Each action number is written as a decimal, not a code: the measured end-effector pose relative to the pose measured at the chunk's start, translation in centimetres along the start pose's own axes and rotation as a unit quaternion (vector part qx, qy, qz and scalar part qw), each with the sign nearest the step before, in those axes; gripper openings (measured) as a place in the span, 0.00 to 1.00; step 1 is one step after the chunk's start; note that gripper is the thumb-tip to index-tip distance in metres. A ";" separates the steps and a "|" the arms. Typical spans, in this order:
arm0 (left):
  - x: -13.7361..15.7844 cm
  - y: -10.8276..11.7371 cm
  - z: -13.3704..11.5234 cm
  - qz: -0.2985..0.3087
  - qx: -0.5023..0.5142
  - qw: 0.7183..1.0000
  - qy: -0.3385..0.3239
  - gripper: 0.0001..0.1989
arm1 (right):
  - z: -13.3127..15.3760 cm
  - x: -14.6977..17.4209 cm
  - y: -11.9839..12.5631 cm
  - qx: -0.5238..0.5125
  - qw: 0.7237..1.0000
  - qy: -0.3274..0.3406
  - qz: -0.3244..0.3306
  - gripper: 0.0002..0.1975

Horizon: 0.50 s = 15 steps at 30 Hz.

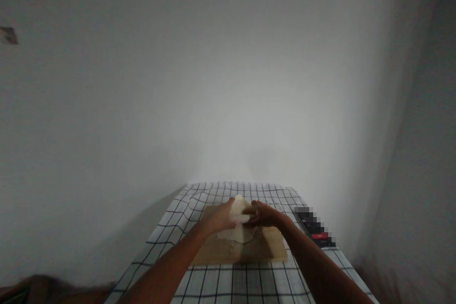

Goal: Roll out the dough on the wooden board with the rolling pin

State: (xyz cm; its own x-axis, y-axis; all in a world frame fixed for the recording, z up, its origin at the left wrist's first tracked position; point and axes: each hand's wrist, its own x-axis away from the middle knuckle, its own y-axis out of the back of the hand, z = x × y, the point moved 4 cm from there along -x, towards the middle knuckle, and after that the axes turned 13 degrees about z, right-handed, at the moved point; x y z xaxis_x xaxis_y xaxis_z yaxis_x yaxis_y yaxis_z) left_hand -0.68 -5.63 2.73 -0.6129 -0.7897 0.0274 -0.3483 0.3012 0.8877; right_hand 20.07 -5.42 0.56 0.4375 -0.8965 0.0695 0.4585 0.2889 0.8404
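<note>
My left hand [223, 217] is closed on the left side of a pale, cream-coloured, soft-looking sheet [238, 205], thumb near its upper edge. From the other side my right hand [261, 213] grips it with bent fingers. The sheet is partly raised and folded between the hands, and its lower part [237, 234] hangs or lies over a light wooden board [213, 252]. Whether it is dough, cloth or paper I cannot tell. My fingers hide part of its right side.
A table with a white, black-checked cloth [217, 285] carries the board. At its right edge lies a dark, flat item with a red patch [319, 236], partly pixelated. A pale wall [242, 80] stands behind the table. Something brown [46, 289] is at the lower left.
</note>
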 end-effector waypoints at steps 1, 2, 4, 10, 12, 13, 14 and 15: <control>0.1 0.3 -0.1 -0.001 -0.045 0.999 0.021 0.39 | 0.2 0.0 0.1 0.006 1.000 0.007 0.008 0.26; 0.2 0.7 -0.2 -0.003 -0.075 0.996 0.038 0.41 | 0.4 -0.1 0.3 0.017 1.000 0.008 0.018 0.23; 0.4 1.9 -0.6 -0.009 -0.119 0.991 0.053 0.37 | 1.0 -0.4 1.0 0.040 0.998 -0.006 0.043 0.17; 1.0 7.0 -3.6 -0.076 -0.179 0.981 0.017 0.22 | 5.0 0.5 6.0 0.144 0.987 -0.006 -0.068 0.14; 1.7 7.5 -4.5 -0.116 -0.189 0.975 -0.003 0.24 | 6.4 1.8 6.9 0.192 0.971 0.021 -0.140 0.18; 2.3 7.2 -4.7 -0.121 -0.189 0.974 -0.010 0.24 | 6.8 2.4 6.7 0.212 0.965 0.025 -0.150 0.21; 2.8 6.5 -4.6 -0.114 -0.184 0.976 -0.013 0.24 | 6.9 3.1 6.0 0.228 0.963 0.024 -0.144 0.23; 3.5 5.5 -4.4 -0.094 -0.176 0.980 -0.012 0.24 | 6.7 3.7 5.0 0.244 0.962 0.018 -0.125 0.26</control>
State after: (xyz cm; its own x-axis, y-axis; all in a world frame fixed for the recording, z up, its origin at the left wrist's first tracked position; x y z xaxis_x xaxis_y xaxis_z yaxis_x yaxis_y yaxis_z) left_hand -1.61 -9.10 9.75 -0.5791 -0.7996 -0.1591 -0.1929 -0.0553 0.9797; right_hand 18.79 -9.61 8.61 0.3922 -0.9025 -0.1782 0.1391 -0.1334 0.9813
